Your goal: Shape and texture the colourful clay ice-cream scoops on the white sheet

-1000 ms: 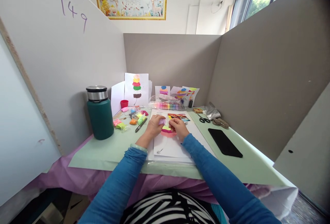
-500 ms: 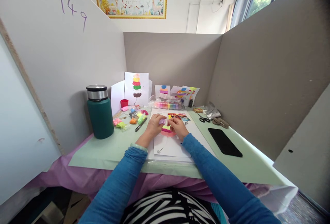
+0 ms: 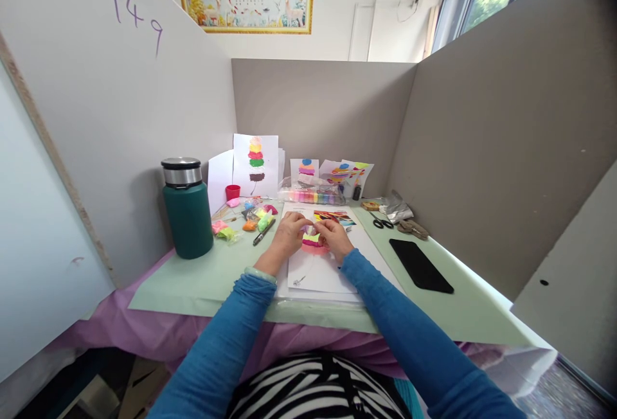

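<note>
Above the white paper (image 3: 318, 281), my left hand (image 3: 291, 232) pinches a small clear packet with lilac clay (image 3: 307, 231). The fingertips of my right hand (image 3: 333, 238) are closed on the packet's other side, close against the left fingers. Much of the packet is hidden by the fingers. Beneath the hands, the sheet carries bands of yellow-green, magenta and coral clay (image 3: 314, 249), partly covered. A printed colour picture (image 3: 335, 218) shows just beyond the right hand.
Several bright clay packets (image 3: 250, 220) and a pen (image 3: 263, 232) lie to the left, beside a green bottle (image 3: 187, 213). Scissors (image 3: 382, 221), a brown cloth-like item (image 3: 412, 229) and a black flat slab (image 3: 420, 266) are at right. Clay pictures (image 3: 256, 165) lean behind.
The fingertips have drawn closer together over the packet, and less of its lilac shows. The arms and the things on the table stay in place.
</note>
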{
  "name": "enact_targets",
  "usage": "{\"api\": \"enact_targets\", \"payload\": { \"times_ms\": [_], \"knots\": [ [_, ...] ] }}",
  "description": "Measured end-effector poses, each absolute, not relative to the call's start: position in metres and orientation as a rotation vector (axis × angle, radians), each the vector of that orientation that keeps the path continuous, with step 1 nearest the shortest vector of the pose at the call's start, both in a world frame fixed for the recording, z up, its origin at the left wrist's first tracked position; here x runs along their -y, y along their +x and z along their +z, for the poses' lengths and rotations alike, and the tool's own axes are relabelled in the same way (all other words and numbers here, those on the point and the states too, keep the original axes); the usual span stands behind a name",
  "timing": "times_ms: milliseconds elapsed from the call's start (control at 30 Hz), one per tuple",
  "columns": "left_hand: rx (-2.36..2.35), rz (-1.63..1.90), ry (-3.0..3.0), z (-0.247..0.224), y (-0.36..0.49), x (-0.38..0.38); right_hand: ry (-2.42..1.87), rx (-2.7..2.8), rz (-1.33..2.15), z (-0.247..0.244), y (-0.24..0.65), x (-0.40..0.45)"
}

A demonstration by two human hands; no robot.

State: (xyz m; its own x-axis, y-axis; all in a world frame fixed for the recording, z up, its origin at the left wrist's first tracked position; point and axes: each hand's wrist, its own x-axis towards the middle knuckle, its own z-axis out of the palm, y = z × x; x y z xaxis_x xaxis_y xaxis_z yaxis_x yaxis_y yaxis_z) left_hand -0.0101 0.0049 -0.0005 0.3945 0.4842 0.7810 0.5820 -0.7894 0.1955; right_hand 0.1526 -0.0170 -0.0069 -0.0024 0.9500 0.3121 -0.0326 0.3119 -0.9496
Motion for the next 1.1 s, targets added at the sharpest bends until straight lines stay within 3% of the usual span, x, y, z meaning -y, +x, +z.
{"api": "enact_targets", "payload": {
  "times_ms": [1100],
  "knots": [
    [0.967, -1.394, -2.581, 0.0014, -0.0103, -0.0025, -0.932, 1.252, 1.083, -0.0036, 0.1541, 0.0188]
  ]
}}
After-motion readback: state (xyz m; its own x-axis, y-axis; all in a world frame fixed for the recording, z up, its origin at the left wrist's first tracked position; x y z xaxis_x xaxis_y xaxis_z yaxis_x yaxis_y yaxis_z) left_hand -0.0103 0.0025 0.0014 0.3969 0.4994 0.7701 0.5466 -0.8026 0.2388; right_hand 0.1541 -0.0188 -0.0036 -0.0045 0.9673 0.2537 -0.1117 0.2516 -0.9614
